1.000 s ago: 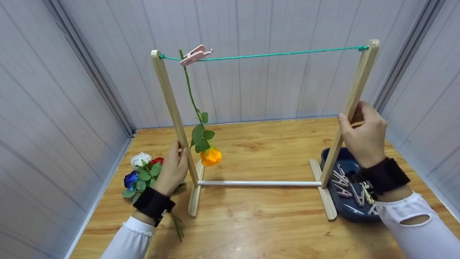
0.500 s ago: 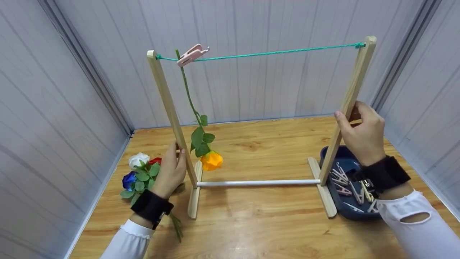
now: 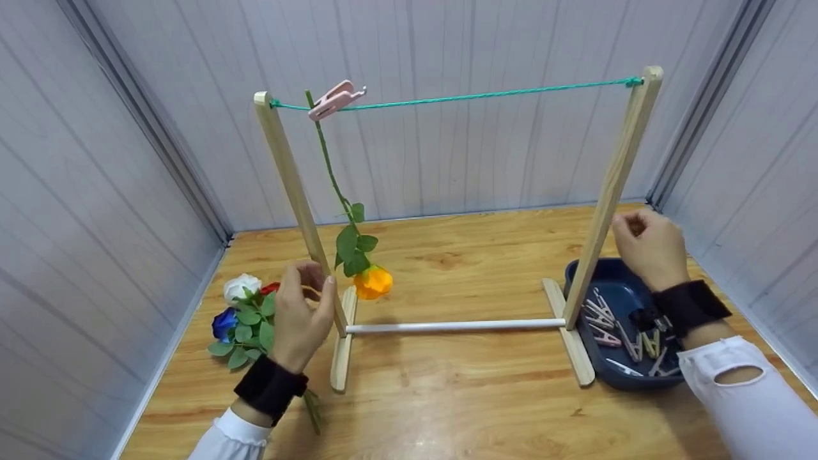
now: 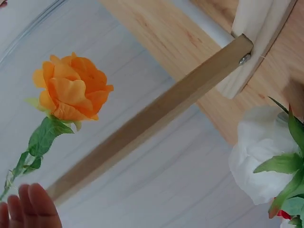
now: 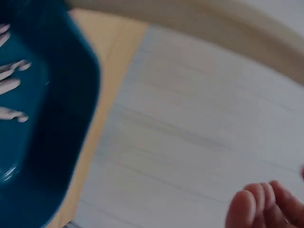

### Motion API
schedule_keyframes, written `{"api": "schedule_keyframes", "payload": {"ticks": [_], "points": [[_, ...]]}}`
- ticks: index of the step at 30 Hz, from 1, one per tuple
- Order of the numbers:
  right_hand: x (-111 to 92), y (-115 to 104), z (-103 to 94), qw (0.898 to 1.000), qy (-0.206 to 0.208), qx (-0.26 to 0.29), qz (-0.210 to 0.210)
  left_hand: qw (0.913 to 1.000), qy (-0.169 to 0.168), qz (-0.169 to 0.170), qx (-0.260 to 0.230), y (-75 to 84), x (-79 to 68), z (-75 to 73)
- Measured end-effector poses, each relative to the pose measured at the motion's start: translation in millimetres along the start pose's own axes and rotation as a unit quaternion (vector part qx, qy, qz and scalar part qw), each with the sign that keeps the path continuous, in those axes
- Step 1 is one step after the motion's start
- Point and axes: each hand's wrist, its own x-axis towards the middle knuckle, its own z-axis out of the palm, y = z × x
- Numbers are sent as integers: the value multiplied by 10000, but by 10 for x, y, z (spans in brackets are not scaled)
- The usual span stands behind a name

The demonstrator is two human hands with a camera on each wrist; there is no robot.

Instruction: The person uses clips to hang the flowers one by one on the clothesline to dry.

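A wooden rack stands on the table; its left post and right post carry a green cord. From the cord an orange rose hangs head down, its stem pinched by a pink clothespin. My left hand is beside the left post, its fingers loosely bent and holding nothing. Just right of the right post, my right hand is also bare, fingers loosely curled. In the left wrist view the fingertips show near the post's end.
White, blue and red roses lie at the left, partly behind my left hand. A dark blue bin with several clothespins sits at the right, beside the rack's foot. A white rod joins the posts low down.
Both hands have let go of the rack's posts. The right hand has drawn off to the right and slightly down, and the left hand's fingers have loosened. The rack stays standing.
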Motion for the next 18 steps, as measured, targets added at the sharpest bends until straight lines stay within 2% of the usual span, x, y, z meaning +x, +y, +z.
{"api": "schedule_keyframes", "payload": {"ticks": [2, 4, 8, 10, 14, 18], "points": [[14, 131, 49, 9972, -602, -444, -75, 9994, -179, 294, -48, 21, -45, 21], [23, 244, 93, 9891, -1264, -754, -92, 9976, -489, 460, -151, 39, -89, 48], [53, 461, 197, 9624, -2472, -1121, 49, 9905, -1262, 497, -238, 66, -184, 102], [70, 569, 258, 9479, -2942, -1217, 116, 9847, -1670, 468, -192, 72, -233, 131], [102, 749, 396, 9290, -3465, -1297, 83, 9700, -2408, 330, -59, 73, -318, 184], [111, 836, 496, 9218, -3701, -1151, -47, 9539, -2998, 52, -134, 72, -387, 226]]}}
